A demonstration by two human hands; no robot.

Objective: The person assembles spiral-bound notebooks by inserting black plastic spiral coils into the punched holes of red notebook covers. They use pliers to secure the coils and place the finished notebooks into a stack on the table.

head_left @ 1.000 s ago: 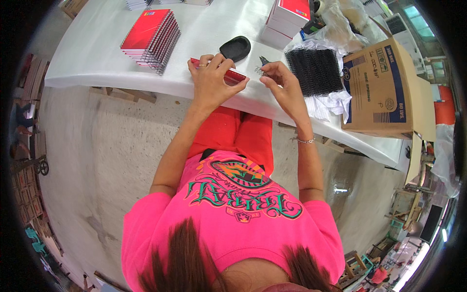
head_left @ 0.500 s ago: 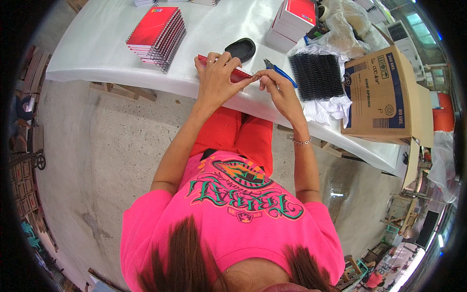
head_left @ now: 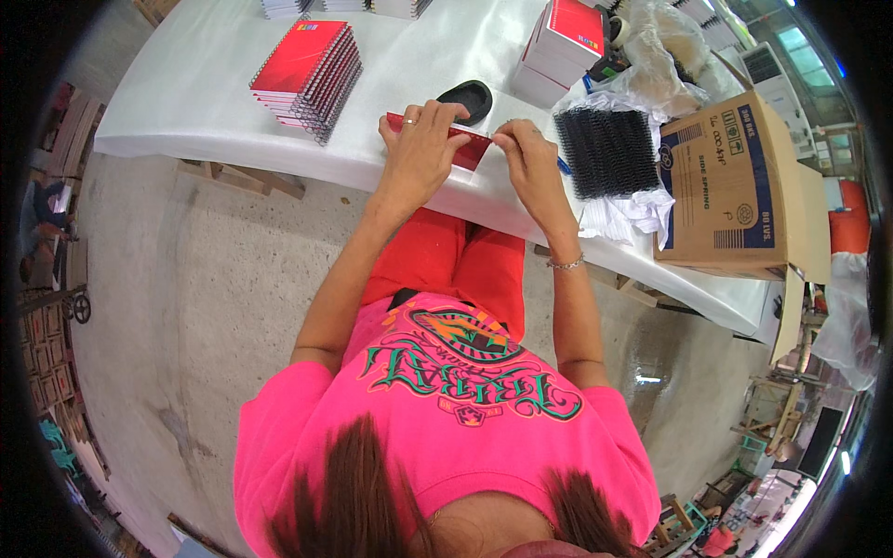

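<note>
My left hand is closed round a small red notebook, held on edge at the table's front. My right hand pinches at the notebook's right end, its thumb and fingertips pressed together by the edge; what they grip there, perhaps a wire end, is too small to make out. Just beyond the left hand lies a black oval dish. Blue-handled pliers lie mostly hidden behind the right hand. To the right of it rests a pile of black spiral binding coils on white crumpled paper.
A stack of red spiral notebooks stands at the left on the white table. Another red-topped stack is at the back right, near clear plastic bags. An open cardboard box sits on the right, flaps spread.
The red notebook has tilted, showing more of its cover below my left hand. My right hand has turned and its fingers have drawn together at the notebook's end, covering most of the pliers.
</note>
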